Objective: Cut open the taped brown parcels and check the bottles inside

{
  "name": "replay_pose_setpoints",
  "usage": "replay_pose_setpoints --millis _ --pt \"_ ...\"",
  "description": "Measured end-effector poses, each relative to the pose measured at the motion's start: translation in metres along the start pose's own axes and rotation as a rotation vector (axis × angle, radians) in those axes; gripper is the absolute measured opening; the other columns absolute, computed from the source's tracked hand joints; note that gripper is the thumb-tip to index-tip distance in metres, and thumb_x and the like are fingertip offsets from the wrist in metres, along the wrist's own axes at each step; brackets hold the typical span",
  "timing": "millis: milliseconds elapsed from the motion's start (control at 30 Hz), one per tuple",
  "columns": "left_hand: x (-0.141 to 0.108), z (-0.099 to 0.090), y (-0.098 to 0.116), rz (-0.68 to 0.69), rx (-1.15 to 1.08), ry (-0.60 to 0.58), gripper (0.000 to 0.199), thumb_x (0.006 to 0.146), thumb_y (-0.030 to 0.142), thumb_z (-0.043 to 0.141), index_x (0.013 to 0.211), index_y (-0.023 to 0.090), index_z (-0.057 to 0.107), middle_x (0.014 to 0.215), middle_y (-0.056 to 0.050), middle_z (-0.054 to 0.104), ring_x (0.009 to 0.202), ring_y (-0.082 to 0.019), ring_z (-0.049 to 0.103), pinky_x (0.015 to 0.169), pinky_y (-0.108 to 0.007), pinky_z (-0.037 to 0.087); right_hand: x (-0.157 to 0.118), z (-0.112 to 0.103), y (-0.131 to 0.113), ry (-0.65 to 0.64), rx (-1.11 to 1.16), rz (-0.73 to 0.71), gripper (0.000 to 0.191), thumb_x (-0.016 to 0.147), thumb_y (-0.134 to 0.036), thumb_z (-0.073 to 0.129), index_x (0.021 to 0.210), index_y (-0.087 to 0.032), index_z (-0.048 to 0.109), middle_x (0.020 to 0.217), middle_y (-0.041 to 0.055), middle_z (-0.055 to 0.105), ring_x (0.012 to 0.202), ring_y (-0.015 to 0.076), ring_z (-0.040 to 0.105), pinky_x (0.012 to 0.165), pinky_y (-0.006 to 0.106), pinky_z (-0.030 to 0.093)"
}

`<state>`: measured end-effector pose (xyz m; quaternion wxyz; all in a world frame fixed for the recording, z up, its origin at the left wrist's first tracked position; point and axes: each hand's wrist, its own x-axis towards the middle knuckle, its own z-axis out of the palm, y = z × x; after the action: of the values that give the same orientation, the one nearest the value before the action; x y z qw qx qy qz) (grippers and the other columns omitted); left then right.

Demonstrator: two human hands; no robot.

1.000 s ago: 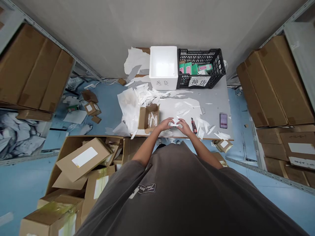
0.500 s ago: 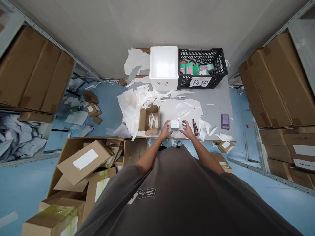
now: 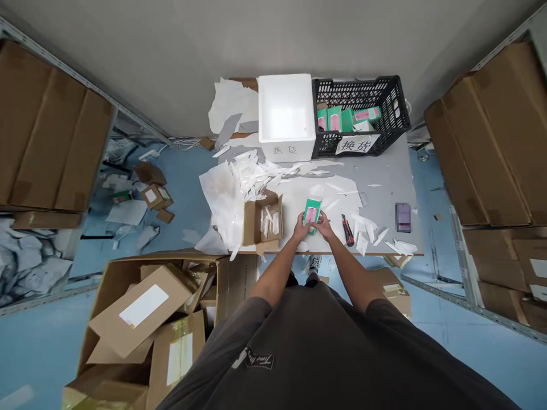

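The left hand and right hand gripped a green box above the table, outside any container; its handling seemed unfinished. Similar boxes already lay in the black crate, beside a foam box. A small carton held white scraps; a big carton held parcels, perhaps still to be handled.

Grey table, paper scraps, black crate

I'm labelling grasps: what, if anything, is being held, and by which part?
A green and pink box, held between the left hand and right hand by its long sides, toward the end nearer the person.
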<state>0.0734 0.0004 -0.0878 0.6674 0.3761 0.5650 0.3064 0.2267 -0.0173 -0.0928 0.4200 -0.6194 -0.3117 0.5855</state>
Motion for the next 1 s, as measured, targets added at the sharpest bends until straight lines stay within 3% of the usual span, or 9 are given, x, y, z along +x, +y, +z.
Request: replay_pose_setpoints --millis 167,300,500,733,867,1000 --pt "0.001 0.002 0.048 0.198 0.026 -0.159 0.105 0.072 0.022 0.082 0.168 0.024 0.039 0.156 -0.015 0.059 0.134 -0.031 0.062 0.114 -0.047 0.054 0.002 -0.014 -0.061 0.016 0.007 -0.127 0.107 0.066 -0.051 0.093 0.161 -0.030 0.048 0.116 0.0070 0.075 0.111 0.0312 0.072 0.100 0.050 0.062" --pt "0.025 0.020 0.120 0.371 0.020 -0.224 0.107 0.075 0.029 0.085 0.170 0.030 0.035 0.162 -0.015 0.051 0.133 -0.030 0.062 0.106 -0.044 0.059 0.027 -0.039 -0.135 0.142 -0.008 -0.246 0.102 0.062 -0.055 0.096 0.149 -0.031 0.049 0.107 0.0041 0.075 0.101 0.0280 0.073 0.093 0.046 0.064" --pt "0.111 0.084 0.237 0.590 0.132 -0.225 0.094 0.089 0.049 0.084 0.170 0.035 0.037 0.159 -0.013 0.055 0.122 -0.027 0.066 0.101 -0.043 0.061 0.113 -0.091 -0.251 0.212 0.071 -0.376 0.084 0.068 -0.065 0.092 0.132 -0.029 0.052 0.113 0.0070 0.079 0.103 0.0279 0.076 0.094 0.046 0.064" --pt "0.231 0.159 0.339 0.714 0.246 -0.142 0.086 0.098 0.058 0.076 0.172 0.038 0.035 0.161 -0.010 0.054 0.136 -0.030 0.063 0.120 -0.053 0.051 0.231 -0.149 -0.354 0.217 0.030 -0.448 0.085 0.080 -0.081 0.078 0.138 -0.022 0.059 0.121 0.0128 0.080 0.118 0.0311 0.075 0.104 0.051 0.063" --pt "0.275 0.169 0.380 0.720 0.327 -0.021 0.084 0.100 0.061 0.073 0.171 0.037 0.035 0.171 -0.011 0.045 0.159 -0.035 0.043 0.130 -0.058 0.037 0.277 -0.188 -0.387 0.329 -0.189 -0.492 0.087 0.089 -0.081 0.068 0.152 -0.023 0.057 0.153 0.0154 0.065 0.149 0.0337 0.056 0.126 0.056 0.045" --pt "0.270 0.146 0.381 0.760 0.420 0.054 0.082 0.101 0.063 0.071 0.170 0.034 0.037 0.172 -0.012 0.043 0.161 -0.034 0.039 0.132 -0.056 0.033 0.275 -0.206 -0.380 0.395 -0.378 -0.583 0.085 0.095 -0.077 0.064 0.163 -0.026 0.051 0.170 0.0142 0.048 0.161 0.0352 0.041 0.134 0.059 0.030"
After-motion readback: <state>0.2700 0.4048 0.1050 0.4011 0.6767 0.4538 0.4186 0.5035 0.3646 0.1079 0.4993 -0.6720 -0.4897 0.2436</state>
